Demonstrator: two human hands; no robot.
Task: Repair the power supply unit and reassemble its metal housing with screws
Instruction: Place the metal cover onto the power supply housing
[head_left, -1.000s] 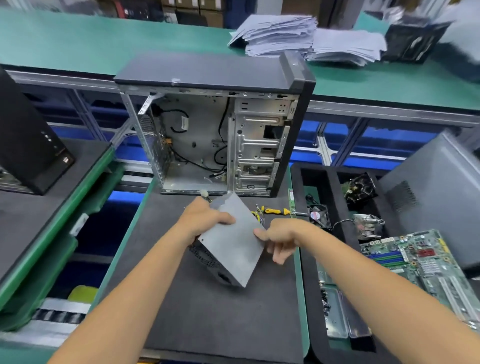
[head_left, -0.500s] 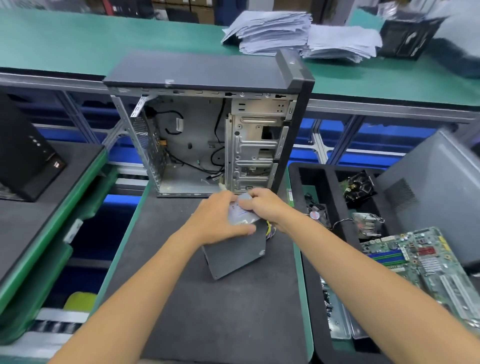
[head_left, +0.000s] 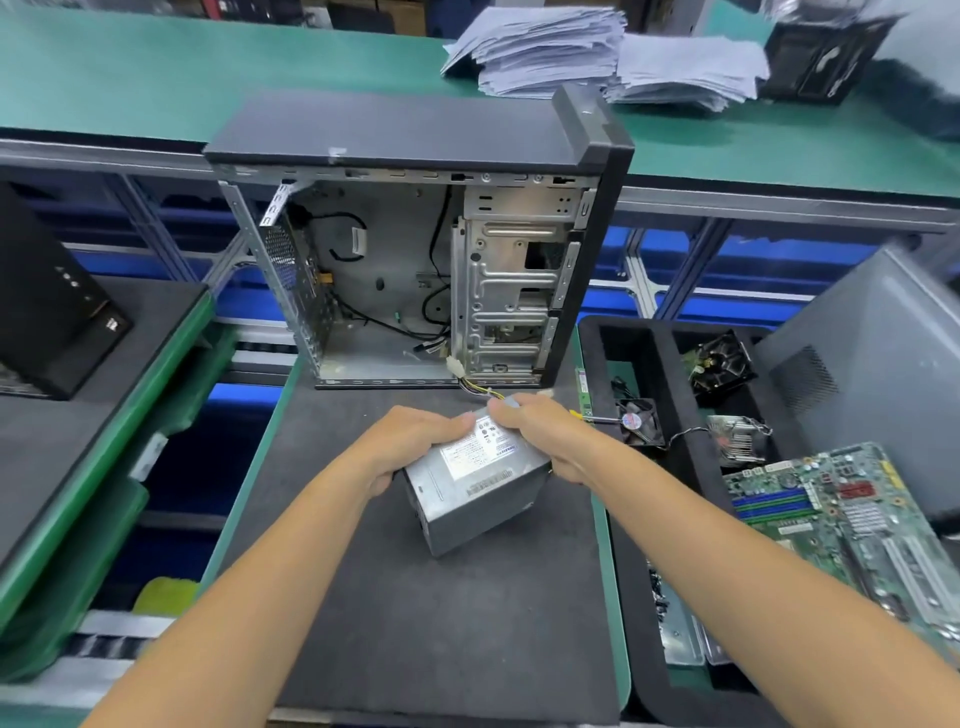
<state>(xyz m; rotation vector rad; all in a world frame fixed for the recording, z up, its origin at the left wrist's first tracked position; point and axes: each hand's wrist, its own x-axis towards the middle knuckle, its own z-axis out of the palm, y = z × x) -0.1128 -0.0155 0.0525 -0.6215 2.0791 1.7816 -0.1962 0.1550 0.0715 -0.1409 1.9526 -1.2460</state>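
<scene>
The grey metal power supply unit (head_left: 475, 491) is tilted on the dark mat, with its white label facing up. My left hand (head_left: 410, 449) grips its left top edge and my right hand (head_left: 545, 431) grips its far right corner. Yellow and black wires (head_left: 480, 391) run from the unit's far end toward the open computer case (head_left: 415, 249), which stands upright just behind with its side panel off.
A black foam tray (head_left: 597, 343) to the right holds fans, a heatsink (head_left: 737, 439), a motherboard (head_left: 841, 514) and small screws. A grey side panel (head_left: 872, 364) leans at the far right. Paper stacks (head_left: 597, 52) lie on the green bench behind. A black case (head_left: 47, 312) sits left.
The power supply has been turned over: first its plain grey face showed, then it stood on edge under both hands, and now its labelled face is up. Both hands shifted their hold.
</scene>
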